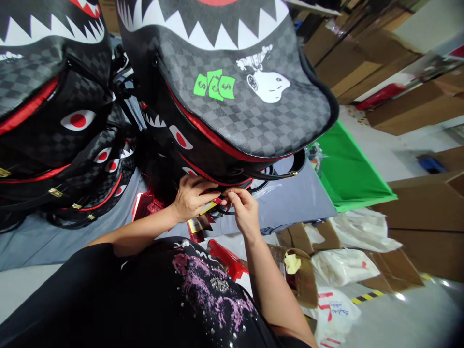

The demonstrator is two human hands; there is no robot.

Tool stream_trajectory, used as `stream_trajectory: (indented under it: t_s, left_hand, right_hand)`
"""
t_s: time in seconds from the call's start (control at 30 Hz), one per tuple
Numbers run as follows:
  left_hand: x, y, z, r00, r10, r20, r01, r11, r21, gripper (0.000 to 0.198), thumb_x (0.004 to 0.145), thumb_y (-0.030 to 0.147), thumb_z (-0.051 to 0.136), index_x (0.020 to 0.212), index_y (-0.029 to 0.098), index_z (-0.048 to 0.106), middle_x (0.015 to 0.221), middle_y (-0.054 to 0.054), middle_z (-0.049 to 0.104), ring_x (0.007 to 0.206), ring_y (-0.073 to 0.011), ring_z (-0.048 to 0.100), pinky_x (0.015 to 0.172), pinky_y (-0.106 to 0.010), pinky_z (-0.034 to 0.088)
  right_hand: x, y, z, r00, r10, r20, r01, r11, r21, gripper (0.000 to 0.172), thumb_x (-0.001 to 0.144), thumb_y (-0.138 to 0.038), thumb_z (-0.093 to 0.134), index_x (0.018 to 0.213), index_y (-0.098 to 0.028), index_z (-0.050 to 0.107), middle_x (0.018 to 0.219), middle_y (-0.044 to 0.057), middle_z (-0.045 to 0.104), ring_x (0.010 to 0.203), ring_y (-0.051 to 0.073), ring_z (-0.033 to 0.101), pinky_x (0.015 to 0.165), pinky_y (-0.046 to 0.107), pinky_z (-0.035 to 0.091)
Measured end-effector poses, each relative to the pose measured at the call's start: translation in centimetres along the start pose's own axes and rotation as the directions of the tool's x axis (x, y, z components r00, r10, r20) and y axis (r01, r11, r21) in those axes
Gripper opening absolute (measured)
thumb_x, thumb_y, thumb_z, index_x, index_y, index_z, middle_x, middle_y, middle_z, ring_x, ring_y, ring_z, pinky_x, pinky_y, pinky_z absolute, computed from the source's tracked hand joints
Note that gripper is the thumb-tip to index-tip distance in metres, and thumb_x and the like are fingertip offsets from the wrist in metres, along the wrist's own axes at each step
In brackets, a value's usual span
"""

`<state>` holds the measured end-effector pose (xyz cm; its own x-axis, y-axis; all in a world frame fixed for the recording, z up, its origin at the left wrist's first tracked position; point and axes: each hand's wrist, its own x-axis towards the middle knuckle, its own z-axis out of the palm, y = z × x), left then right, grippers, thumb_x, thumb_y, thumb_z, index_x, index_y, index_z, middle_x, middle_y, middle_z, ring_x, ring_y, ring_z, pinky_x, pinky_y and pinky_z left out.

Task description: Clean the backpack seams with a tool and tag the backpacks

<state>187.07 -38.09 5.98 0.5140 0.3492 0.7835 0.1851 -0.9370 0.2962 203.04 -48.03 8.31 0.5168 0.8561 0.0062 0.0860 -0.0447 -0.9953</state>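
Observation:
A black-and-grey checkered backpack (232, 125) with white teeth, green banknote prints and red zipper edging lies on the grey-covered table, its front towards me. At its lower edge, my left hand (194, 197) has its fingers bent around a red and yellow hang tag (208, 207). Just to the right, my right hand (243, 208) pinches thumb against fingertips beside the tag; what is between them is too small to make out. Another red and yellow tag (196, 225) hangs below my left hand. Black carry handles (282, 174) loop out at the bag's right.
Similar backpacks (54, 111) are stacked on the left of the grey table cover (300, 195). Dark red tags (148, 205) lie beside the bag. A green bin (351, 164) stands to the right, with white plastic bags (344, 268) and cardboard boxes (424, 208) on the floor.

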Motion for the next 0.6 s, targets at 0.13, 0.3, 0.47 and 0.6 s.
stream_trajectory:
  t_s: [0.13,0.3,0.47,0.6]
  left_hand:
    - [0.5,0.5,-0.1,0.996,-0.008,0.088,0.013,0.998,-0.059,0.023,0.092,0.026,0.06,0.11,0.03,0.073,0.107,-0.001,0.075,0.097,-0.0206,0.059,0.087,-0.039,0.037]
    - [1.1,1.1,-0.2,0.985,-0.077,0.155,0.138,0.891,-0.432,0.02,0.095,0.028,0.057,0.103,0.024,0.075,0.097,-0.001,0.077,0.089,-0.016,0.067,0.084,-0.033,0.047]
    - [1.6,1.0,0.5,0.989,0.086,0.117,-0.037,0.929,-0.368,0.02,0.093,0.019,0.055,0.1,0.024,0.073,0.104,-0.003,0.076,0.092,-0.0173,0.067,0.085,-0.034,0.049]
    - [0.1,0.4,1.0,0.986,0.153,0.06,-0.135,0.964,-0.229,0.023,0.092,0.012,0.05,0.101,0.02,0.069,0.096,-0.003,0.076,0.085,-0.0154,0.067,0.075,-0.03,0.051]
  right_hand:
    - [0.7,-0.2,-1.1,0.995,0.039,0.092,-0.039,0.999,0.0,0.027,0.076,-0.049,0.071,0.08,-0.022,0.07,0.074,0.001,0.069,0.061,0.015,0.061,0.055,0.029,0.053]
    - [1.2,-0.7,-1.9,0.982,0.031,0.185,-0.015,0.996,-0.091,0.031,0.077,-0.053,0.07,0.081,-0.022,0.072,0.077,0.002,0.071,0.067,0.016,0.062,0.062,0.029,0.053]
    - [1.5,-1.3,-1.8,0.965,0.023,0.26,0.015,0.989,-0.145,0.032,0.077,-0.053,0.07,0.077,-0.021,0.072,0.074,0.001,0.068,0.068,0.015,0.06,0.065,0.029,0.051]
    - [1.4,-1.3,-1.4,0.972,0.038,0.231,-0.011,0.993,-0.117,0.035,0.077,-0.055,0.07,0.076,-0.02,0.069,0.072,0.001,0.066,0.064,0.015,0.06,0.063,0.029,0.053]
